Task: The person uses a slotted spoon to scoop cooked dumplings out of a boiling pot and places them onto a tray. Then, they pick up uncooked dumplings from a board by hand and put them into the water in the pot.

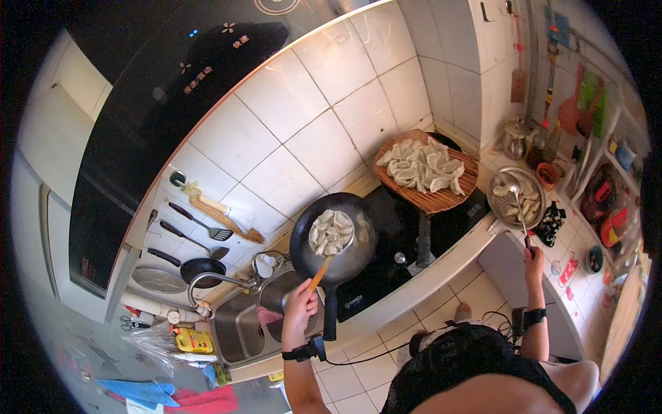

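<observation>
My left hand is closed around the wooden handle of a strainer. The strainer's bowl is heaped with pale dumplings and sits over a dark wok on the stove. Cloudy liquid shows in the wok beside it. On the right, my right hand grips the dark handle of a metal slotted ladle, whose head rests among dumplings in a metal colander. More white dumplings lie spread on a reddish-brown slatted tray at the back of the stove.
Left of the wok is a steel double sink with a curved faucet and a pink cloth. Spatulas and a small pan hang on the tiled wall. A pan handle juts out below the tray. Jars and bottles crowd the right counter.
</observation>
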A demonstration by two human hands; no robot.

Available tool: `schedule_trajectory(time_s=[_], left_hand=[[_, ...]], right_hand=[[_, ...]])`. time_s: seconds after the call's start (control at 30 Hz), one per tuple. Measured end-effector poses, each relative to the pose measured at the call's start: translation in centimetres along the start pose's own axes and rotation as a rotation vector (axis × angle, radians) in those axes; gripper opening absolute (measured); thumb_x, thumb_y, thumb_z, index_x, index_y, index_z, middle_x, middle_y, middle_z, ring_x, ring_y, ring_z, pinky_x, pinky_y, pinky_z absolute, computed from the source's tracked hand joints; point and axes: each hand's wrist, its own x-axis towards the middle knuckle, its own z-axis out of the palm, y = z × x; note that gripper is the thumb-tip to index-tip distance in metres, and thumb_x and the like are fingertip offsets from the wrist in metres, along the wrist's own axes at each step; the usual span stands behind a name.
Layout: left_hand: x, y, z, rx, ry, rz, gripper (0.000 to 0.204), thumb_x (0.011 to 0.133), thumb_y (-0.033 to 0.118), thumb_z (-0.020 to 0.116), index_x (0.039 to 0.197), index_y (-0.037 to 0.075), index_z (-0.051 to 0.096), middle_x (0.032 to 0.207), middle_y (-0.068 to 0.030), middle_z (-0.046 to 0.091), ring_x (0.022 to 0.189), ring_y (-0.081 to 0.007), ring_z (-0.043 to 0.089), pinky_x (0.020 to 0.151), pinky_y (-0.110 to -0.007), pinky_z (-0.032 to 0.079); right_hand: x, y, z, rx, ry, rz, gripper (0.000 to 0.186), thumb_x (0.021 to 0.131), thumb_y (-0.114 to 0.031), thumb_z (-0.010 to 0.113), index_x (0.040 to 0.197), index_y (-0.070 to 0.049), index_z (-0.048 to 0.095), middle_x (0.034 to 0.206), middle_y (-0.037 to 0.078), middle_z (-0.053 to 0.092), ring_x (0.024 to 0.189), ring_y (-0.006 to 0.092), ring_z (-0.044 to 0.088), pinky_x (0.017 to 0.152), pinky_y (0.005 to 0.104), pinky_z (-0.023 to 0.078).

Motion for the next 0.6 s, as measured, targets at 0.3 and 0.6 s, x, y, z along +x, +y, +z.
schedule_trajectory(time_s=[0.3,0.6], left_hand=[[-7.5,3.7,0.8,-0.052,0.037,0.07,0.042,0.097,0.014,0.052,0.138,0.007,0.046,0.077,-0.0017,0.047,0.055,-0.0046,0.038,0.045,-0.017,0.03],[-14.0,12.2,3.9,-0.003,0.129,0.387,0.052,0.096,0.015,0.05,0.143,0.0,0.038,0.077,-0.0022,0.045,0.053,-0.0054,0.036,0.043,-0.017,0.027]], right_hand=[[2.4,3.2,1.8,-0.064,0.088,-0.191,0.023,0.093,-0.019,0.06,0.1,0.003,0.057,0.081,0.009,0.057,0.065,0.0149,0.054,0.061,0.03,0.046],[1.7,-3.0,2.1,0.094,0.085,-0.021,0.02,0.093,-0.018,0.06,0.097,0.001,0.058,0.08,0.008,0.057,0.064,0.0139,0.053,0.062,0.0291,0.046]])
